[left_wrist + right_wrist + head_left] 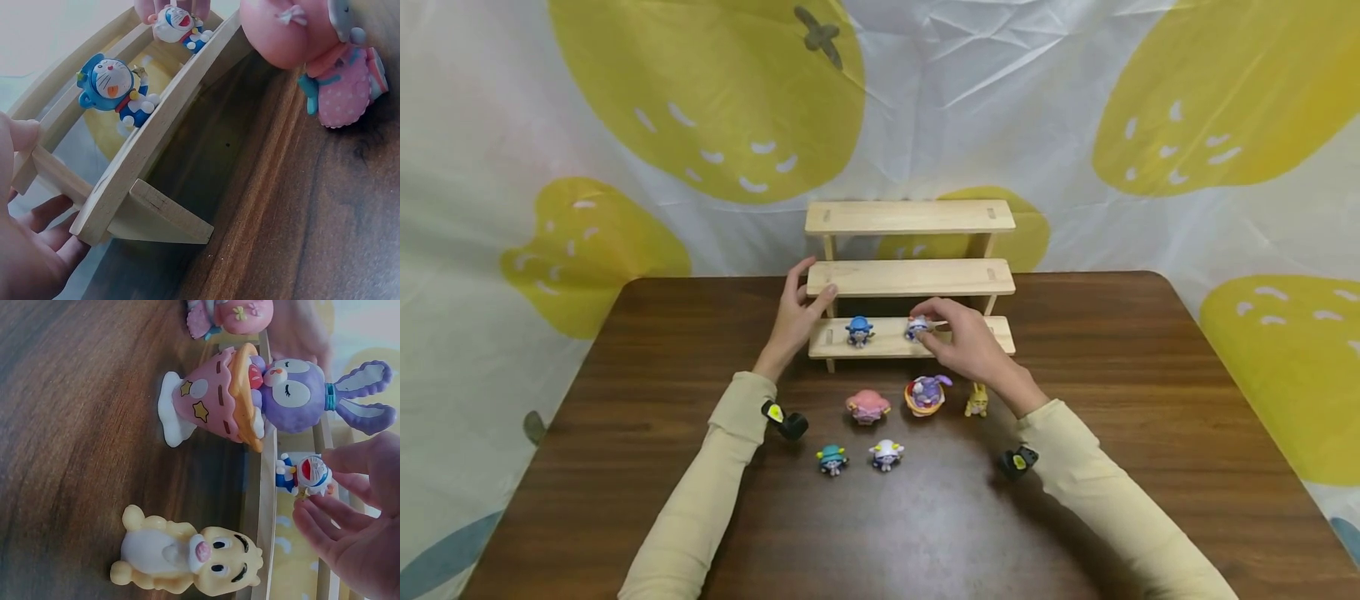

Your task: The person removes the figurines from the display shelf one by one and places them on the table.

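Note:
A three-tier wooden display shelf (910,279) stands at the back of the table. My left hand (793,315) grips its left end, thumb on the middle board and fingers around the edge. On the lowest board stands a blue-hatted cat figurine (860,332), also visible upright in the left wrist view. To its right, my right hand (966,340) pinches a white-hatted cat figurine (306,474) by the head, between thumb and fingers. In the right wrist view, its feet are at the lowest board.
In front of the shelf stand a pink figurine (867,407), a purple rabbit figurine (927,394) in a cone-shaped base and a yellow animal figurine (977,401). Nearer are a teal-hatted figurine (832,459) and a white-hatted one with yellow horns (887,455). A patterned cloth (910,108) hangs behind.

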The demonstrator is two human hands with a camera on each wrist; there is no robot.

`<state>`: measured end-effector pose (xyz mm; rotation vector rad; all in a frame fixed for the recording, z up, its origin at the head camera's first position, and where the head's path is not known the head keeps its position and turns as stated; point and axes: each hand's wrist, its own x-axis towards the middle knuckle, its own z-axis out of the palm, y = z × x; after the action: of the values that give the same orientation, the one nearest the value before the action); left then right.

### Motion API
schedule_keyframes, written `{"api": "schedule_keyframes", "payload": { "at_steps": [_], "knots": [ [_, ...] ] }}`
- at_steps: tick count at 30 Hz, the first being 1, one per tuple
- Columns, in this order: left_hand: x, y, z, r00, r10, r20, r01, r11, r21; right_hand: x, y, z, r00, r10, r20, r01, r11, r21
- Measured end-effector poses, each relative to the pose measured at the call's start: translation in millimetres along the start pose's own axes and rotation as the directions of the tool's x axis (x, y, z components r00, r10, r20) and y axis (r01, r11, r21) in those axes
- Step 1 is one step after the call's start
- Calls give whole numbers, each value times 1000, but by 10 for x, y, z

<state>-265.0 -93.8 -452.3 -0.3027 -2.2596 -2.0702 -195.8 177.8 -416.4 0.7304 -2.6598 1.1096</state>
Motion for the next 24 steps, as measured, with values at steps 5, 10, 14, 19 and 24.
{"api": "schedule_keyframes", "payload": {
  "at_steps": [5, 10, 14, 19, 24],
  "knots": [
    [-15, 13, -11, 1000, -12, 14, 12, 1000, 1, 19, 15, 20, 1000, 0, 1, 0, 1000, 4],
    [-27, -7, 0, 999, -33, 25, 33, 999, -1, 25, 36, 39, 1000, 2, -2, -2, 1000, 15],
    [-15, -8, 32, 1000, -15, 27, 15, 1000, 7, 20, 53, 41, 1000, -12, -15, 12, 1000, 19],
    [5, -18, 55, 999, -15, 28, 15, 1000, 4, 14, 68, 64, 999, -19, -32, 20, 999, 31],
    [14, -26, 63, 999, -19, 28, 19, 1000, 2, 23, 71, 67, 999, -14, -40, 16, 999, 40]
  ]
}}
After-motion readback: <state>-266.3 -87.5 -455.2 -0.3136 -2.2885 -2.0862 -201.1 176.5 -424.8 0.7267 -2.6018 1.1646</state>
